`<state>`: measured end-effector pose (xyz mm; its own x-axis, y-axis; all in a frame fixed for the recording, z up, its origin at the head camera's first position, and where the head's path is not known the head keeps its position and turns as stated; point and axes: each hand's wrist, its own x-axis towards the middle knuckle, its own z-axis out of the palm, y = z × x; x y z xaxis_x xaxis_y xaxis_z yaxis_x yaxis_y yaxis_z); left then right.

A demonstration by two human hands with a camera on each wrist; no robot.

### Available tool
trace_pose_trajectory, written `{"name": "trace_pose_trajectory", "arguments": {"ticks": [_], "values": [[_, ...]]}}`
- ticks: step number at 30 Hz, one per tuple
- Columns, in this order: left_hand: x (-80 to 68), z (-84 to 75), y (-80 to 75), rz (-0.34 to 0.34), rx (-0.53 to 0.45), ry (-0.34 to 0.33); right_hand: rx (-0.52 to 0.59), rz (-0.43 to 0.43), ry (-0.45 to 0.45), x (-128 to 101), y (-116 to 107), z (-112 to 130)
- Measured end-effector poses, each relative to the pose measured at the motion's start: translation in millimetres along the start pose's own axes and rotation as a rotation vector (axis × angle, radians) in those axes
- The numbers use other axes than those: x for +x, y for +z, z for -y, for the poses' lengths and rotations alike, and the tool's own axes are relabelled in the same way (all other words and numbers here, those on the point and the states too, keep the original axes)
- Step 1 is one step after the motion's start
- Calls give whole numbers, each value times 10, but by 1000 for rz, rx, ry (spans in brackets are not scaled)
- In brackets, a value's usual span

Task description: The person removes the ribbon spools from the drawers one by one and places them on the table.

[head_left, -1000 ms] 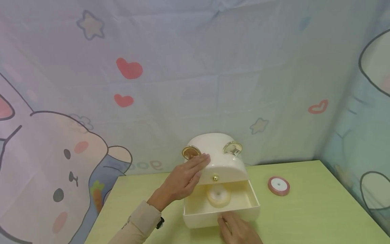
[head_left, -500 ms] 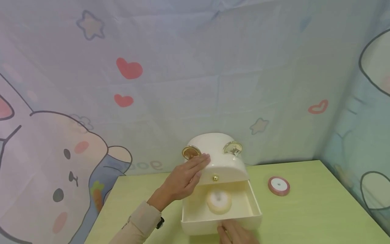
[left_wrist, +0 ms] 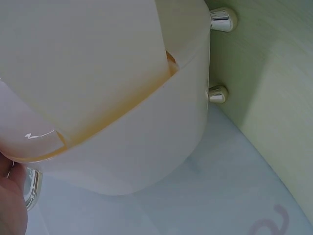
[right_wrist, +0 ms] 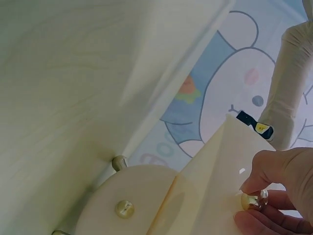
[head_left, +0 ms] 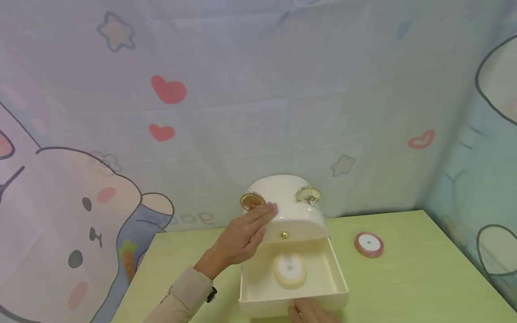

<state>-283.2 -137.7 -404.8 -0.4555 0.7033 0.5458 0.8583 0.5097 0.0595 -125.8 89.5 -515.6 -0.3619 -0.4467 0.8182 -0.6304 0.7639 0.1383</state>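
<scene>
A glossy white storage box [head_left: 291, 213] with two gold-rimmed round fittings on top stands at the back of the table. Its lower drawer [head_left: 334, 301] is pulled well out. Inside the drawer lies a cream ribbon roll [head_left: 290, 269] with a white centre. My left hand [head_left: 242, 237] rests on the box's upper left, fingers straight. At the drawer front, my right hand [head_left: 313, 312] pinches the gold drawer knob [right_wrist: 250, 201] between thumb and fingers, as the right wrist view shows; the head view hides that knob.
A pink ribbon roll [head_left: 369, 244] lies on the green table [head_left: 424, 269] to the right of the box. An upper gold knob [head_left: 284, 234] sits above the drawer. Behind hangs a printed cloth [head_left: 242, 89]. Short metal feet [left_wrist: 218, 94] hold the box up.
My right hand has moved toward me, drawing the drawer further out. The cream ribbon roll has come forward with it. The left hand has stayed on the box.
</scene>
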Motion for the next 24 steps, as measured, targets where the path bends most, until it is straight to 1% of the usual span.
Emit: {"name": "trace_pose_trajectory", "arguments": {"ticks": [4,14,20,24], "values": [[-2,2,4,2,2,0,-4,11,5,-14,1,24],[-21,-10,-3,14,17,-16,62,7,-10,-38,-5,49],[-23,-10,10,6,22,-9,78,-38,-29,-37,16,66],[-17,-6,17,0,23,-2,82,-69,-23,-45,35,72]]}}
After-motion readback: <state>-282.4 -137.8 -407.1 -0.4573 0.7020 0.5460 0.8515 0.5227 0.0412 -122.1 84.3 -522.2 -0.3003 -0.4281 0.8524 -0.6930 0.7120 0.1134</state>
